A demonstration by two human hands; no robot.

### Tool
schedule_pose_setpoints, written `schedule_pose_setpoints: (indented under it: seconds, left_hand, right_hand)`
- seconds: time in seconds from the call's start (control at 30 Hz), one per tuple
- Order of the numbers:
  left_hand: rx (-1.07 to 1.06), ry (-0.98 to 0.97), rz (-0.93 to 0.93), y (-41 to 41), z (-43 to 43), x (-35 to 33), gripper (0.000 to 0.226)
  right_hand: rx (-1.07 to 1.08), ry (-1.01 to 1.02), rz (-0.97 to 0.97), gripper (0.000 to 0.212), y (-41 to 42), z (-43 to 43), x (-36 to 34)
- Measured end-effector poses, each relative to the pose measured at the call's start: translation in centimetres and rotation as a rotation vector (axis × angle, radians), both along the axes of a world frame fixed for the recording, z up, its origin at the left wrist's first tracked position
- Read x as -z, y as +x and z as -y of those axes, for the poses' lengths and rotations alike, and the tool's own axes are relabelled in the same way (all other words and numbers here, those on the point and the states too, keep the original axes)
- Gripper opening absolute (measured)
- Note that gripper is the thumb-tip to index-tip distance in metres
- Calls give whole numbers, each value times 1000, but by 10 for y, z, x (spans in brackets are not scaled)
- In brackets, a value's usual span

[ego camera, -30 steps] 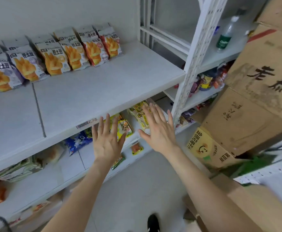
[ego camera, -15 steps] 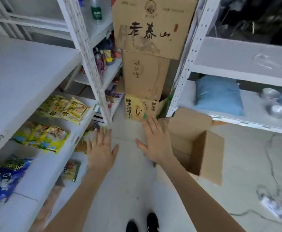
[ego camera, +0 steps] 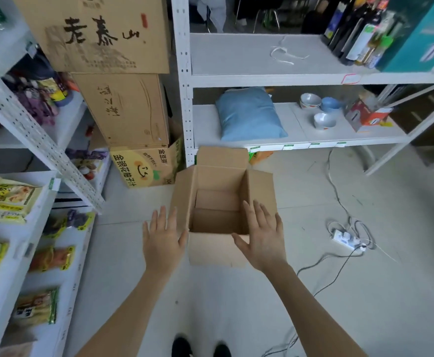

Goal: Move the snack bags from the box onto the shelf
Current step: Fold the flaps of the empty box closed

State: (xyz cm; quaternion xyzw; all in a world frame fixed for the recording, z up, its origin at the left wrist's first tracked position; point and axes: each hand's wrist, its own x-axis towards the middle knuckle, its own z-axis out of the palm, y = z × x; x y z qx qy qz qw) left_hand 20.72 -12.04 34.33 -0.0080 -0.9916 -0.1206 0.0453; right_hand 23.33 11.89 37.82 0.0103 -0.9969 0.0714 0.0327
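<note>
- Hands first: the left hand (ego camera: pixel 163 243) and the right hand (ego camera: pixel 263 240) are both released, fingers straight and spread, palms down, holding nothing.
- The left hand hangs just beside the near left corner of the box (ego camera: pixel 217 249). The right hand lies across its near right corner, fingers pointing over the opening. Whether either palm touches the cardboard cannot be told from this angle.
- The box stands on the floor (ego camera: pixel 313 292) with all four flaps folded out. Inside, only bare bottom flaps show, with no bag anywhere (the near inside wall is hidden, so a flat bag tucked there cannot be ruled out).
- The snack bags (ego camera: pixel 4 199) in view are yellow-green packets lying on a tier of the shelf (ego camera: pixel 46 202) at the left, and more packets lie on the tiers below.
- Further out, the stacked cartons (ego camera: pixel 123 112) rise at the far left of the box, and a power strip (ego camera: pixel 344 238) with trailing cable lies on the floor to the right.
- Step in hand, as I judge it: a reach back to the box for another load, though it looks emptied, so the transfer seems finished or nearly so.
- The next move calls for a look or feel along the box bottom. If a bag is there, the fingers must close on it before carrying it left. If not, nothing is left to move.
</note>
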Motion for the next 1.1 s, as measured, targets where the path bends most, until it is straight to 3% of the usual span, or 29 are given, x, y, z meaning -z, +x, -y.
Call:
schedule_pose_setpoints:
  seconds: [0.17, 0.47, 0.77, 1.1]
  left_hand:
    - [81, -10, 10, -8, -23, 34, 56]
    - [94, -5, 52, -53, 5, 103, 60]
    - [39, -31, 123, -97, 35, 246, 60]
    - [-4, 77, 186, -120, 31, 409, 63]
  right_hand:
    - [140, 5, 47, 78, 18, -34, 32]
    - [337, -28, 101, 76, 19, -20, 112]
    - [398, -44, 219, 82, -4, 0, 266]
    - [426, -30, 257, 85, -33, -15, 426]
